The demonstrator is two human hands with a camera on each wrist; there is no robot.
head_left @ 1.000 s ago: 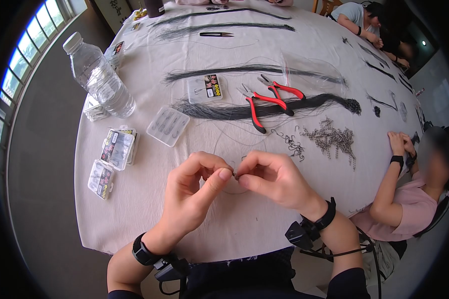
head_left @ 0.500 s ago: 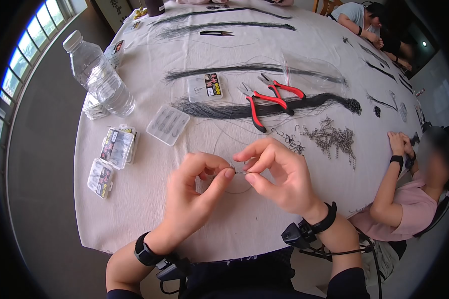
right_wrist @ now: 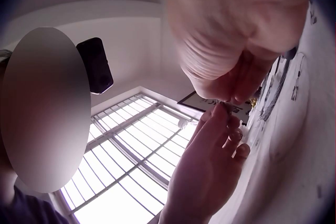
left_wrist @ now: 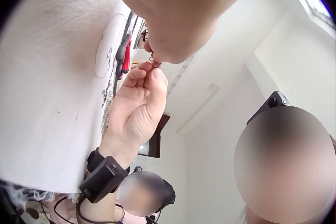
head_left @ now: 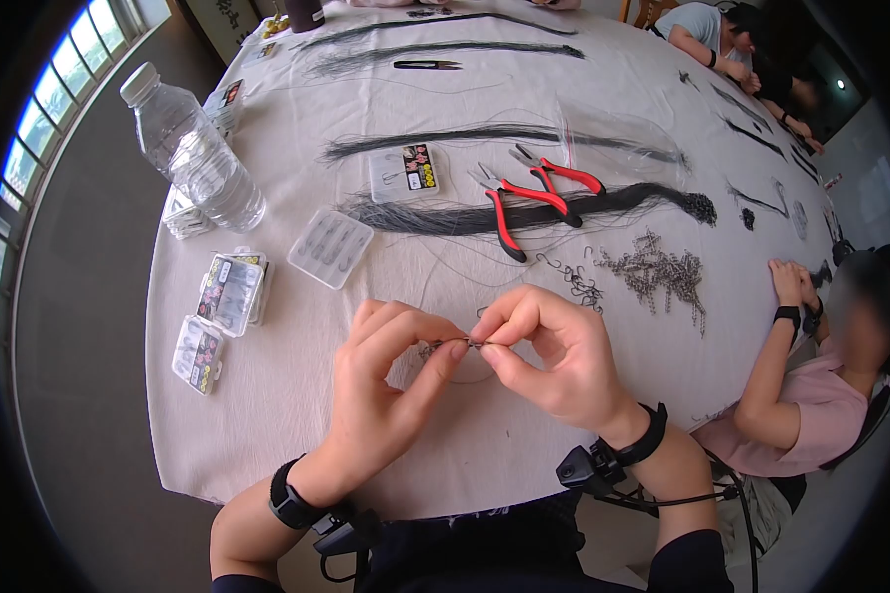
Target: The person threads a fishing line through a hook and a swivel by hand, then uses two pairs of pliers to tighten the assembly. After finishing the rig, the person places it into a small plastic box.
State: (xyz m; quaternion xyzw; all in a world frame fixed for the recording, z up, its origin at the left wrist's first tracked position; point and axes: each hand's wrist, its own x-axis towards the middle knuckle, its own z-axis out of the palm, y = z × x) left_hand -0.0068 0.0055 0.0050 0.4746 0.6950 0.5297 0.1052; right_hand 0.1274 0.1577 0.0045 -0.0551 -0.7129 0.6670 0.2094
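Above the near part of the table, my left hand [head_left: 386, 385] and right hand [head_left: 564, 366] meet fingertip to fingertip. Between them is a small dark metal piece [head_left: 475, 343], pinched from both sides by thumb and forefinger. A small ring [left_wrist: 151, 57] on it shows in the left wrist view; fingers hide most of the rest, and I cannot tell its exact kind. Thin line loops on the cloth under the hands. Past my right hand lie loose fish hooks [head_left: 585, 289] and a heap of small chain-like metal links [head_left: 655, 275].
Two red-handled pliers [head_left: 509, 222] lie across a thick bundle of dark line [head_left: 425, 219]. An open-faced clear hook box [head_left: 330, 248], labelled boxes [head_left: 232, 295] and a water bottle [head_left: 200, 153] stand left. Thread snips [head_left: 427, 65] lie farther back. People sit along the right side.
My right forefinger lifted off the metal piece, then came back down to pinch it with the thumb. The right hand sits slightly farther right; my left hand has kept its pinch.
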